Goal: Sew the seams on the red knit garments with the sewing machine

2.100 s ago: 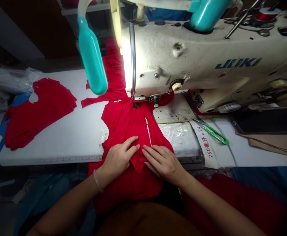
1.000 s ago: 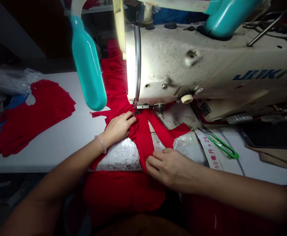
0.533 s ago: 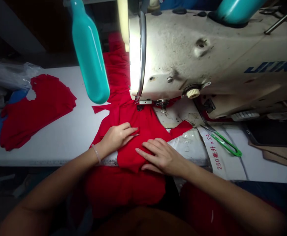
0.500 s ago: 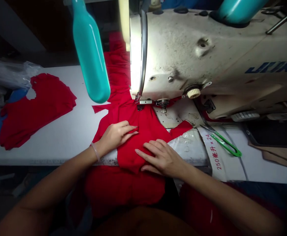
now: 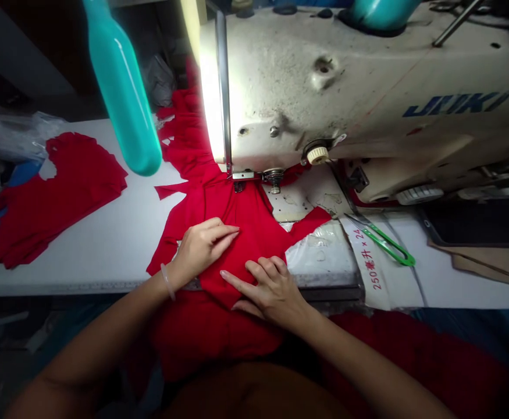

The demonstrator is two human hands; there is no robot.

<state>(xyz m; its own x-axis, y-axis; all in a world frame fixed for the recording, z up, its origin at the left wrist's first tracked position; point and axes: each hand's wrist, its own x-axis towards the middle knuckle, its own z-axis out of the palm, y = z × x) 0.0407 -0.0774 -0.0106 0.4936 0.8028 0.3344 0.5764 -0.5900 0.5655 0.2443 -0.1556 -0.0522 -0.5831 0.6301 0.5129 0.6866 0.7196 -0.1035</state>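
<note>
My left grip (image 5: 202, 250) and right grip (image 5: 265, 288) are open, palms flat, smoothing the red knit fabric (image 5: 237, 218); it wants easing straight toward the presser foot (image 5: 238, 186).

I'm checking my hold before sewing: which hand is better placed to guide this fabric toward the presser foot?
Probably the left. The left hand lies flat on the red knit fabric, nearer the presser foot of the Juki sewing machine. The right hand rests farther back, on the lower fold.
</note>
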